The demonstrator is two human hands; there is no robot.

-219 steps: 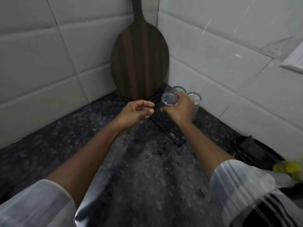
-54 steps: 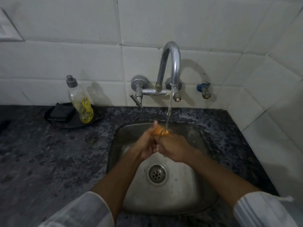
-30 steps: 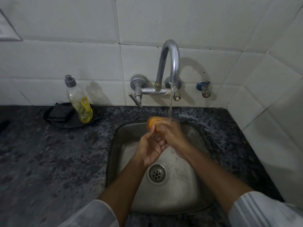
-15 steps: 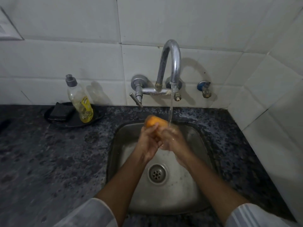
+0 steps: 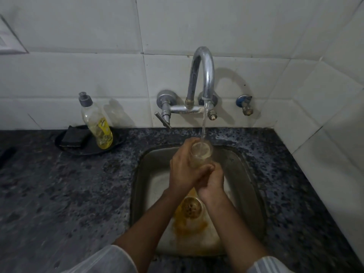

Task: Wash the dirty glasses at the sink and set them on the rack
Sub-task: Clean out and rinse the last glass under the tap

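A clear glass (image 5: 201, 152) stands upright under the running tap (image 5: 202, 75), and the stream falls into its mouth. It holds pale yellowish water. My left hand (image 5: 183, 170) wraps its left side. My right hand (image 5: 212, 182) grips its base from below. Both are held over the steel sink (image 5: 246, 190). Orange liquid (image 5: 187, 223) lies around the drain. No rack is in view.
A dish soap bottle (image 5: 96, 123) and a dark sponge (image 5: 73, 135) sit on a black dish (image 5: 86, 149) left of the sink. Dark speckled counter (image 5: 59, 194) spreads left; a tiled wall (image 5: 325, 154) closes the right side. A small valve (image 5: 245, 104) sticks out of the wall.
The glass was full of orange liquid and tilted; it now stands upright with nearly clear water in it. Orange liquid has appeared around the drain. My right hand moved under the glass.
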